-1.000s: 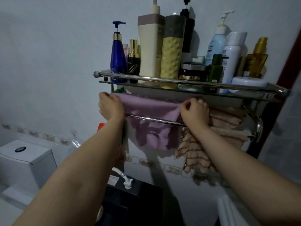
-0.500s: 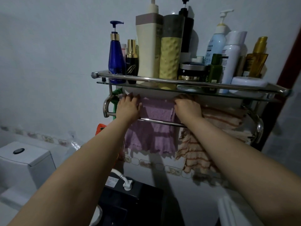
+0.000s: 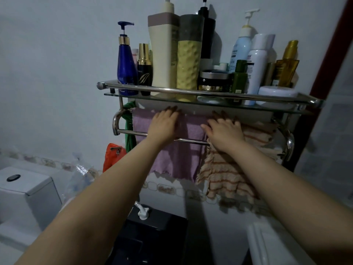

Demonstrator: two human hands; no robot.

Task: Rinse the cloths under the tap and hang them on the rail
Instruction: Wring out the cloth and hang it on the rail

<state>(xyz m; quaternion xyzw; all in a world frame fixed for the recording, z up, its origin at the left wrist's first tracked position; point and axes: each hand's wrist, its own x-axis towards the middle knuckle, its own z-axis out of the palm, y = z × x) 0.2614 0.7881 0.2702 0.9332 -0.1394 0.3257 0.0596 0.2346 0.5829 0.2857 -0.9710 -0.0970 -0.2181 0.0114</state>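
rail [image 3: 193, 140]: chrome bar under the glass shelf [image 3: 191, 100], long axis left-right, slightly lower at right.
purple cloth [image 3: 177, 159]: draped over the rail, upper part spread flat toward the wall, lower edge hanging straight down, frilly hem at bottom.
striped cloth [image 3: 227, 178]: just right of purple one, touching it, draped over the same rail, hanging down, more bunched.
left hand [image 3: 164, 125]: fingers straight, palm flat on top of purple cloth, pointing at wall.
right hand [image 3: 223, 129]: fingers spread, flat across the seam of both cloths.
shelf load: bottles and jars standing upright.
lower left: toilet tank [image 3: 24, 192].
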